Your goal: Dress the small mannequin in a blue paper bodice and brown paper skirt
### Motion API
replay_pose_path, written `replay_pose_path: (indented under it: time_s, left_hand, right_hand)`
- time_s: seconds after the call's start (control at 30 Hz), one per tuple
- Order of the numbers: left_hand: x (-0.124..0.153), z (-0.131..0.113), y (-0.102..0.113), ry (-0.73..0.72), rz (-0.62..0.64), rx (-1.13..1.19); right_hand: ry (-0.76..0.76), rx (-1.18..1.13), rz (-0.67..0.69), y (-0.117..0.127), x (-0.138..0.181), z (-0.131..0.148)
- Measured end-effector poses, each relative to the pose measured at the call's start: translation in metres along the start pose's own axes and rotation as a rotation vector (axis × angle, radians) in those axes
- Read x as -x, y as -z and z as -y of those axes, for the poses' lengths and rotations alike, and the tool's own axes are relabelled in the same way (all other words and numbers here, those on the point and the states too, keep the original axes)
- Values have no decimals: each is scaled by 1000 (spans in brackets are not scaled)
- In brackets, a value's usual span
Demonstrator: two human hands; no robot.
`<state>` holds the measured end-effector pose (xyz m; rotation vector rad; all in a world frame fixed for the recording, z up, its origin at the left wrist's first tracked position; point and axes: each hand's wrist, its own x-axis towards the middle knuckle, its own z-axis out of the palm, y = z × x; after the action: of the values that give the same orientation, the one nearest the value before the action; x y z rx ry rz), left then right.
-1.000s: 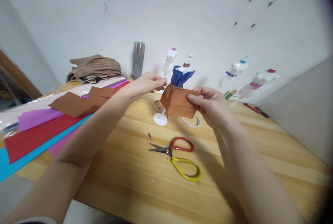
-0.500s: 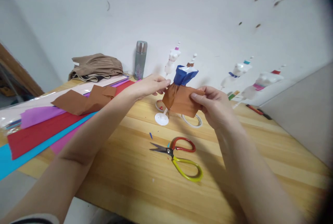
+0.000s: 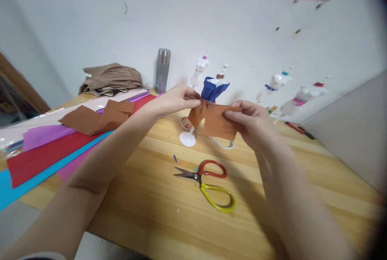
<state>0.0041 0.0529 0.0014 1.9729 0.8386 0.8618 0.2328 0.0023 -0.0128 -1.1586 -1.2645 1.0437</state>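
Observation:
A small white dress-form figure [image 3: 219,81] wears a blue paper bodice [image 3: 214,89] and a brown band at its neck. Brown crepe paper [image 3: 219,121] hangs around its waist like a skirt, gathered on the left and flat on the right, with a gap at the lower middle. My left hand [image 3: 184,98] pinches the gathered top edge at the waist. The thumb of my right hand [image 3: 249,118] presses on the flat right end, fingers behind it. Below the paper shows the round white base [image 3: 187,139]. Scissors [image 3: 196,176] lie spread in front, with red and yellow handles.
Coloured paper sheets, among them a red sheet [image 3: 45,155] and a brown piece [image 3: 90,119], lie at left. Behind them are folded brown cloth [image 3: 113,78] and a flask [image 3: 163,71]. More dress forms [image 3: 305,92] stand behind. A tape roll [image 3: 223,144] lies beneath the skirt.
My right hand has moved slightly right with the flat end of the brown paper. A gap now shows between the gathered and flat parts. The left fingertips have shifted slightly right and down.

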Motion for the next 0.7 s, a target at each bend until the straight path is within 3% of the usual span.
replay_pose_path:
  time_s: [0.27,0.53,0.7]
  left_hand:
    - [-8,11,-5,-94,-28,82]
    - [-7,7,-21,-57,-44,186]
    - [-8,8,-23,-70,-71,209]
  right_hand:
    - [52,100,41,16,5,14]
    - [14,33,11,0,6,10]
    - [52,99,80,-8,11,10]
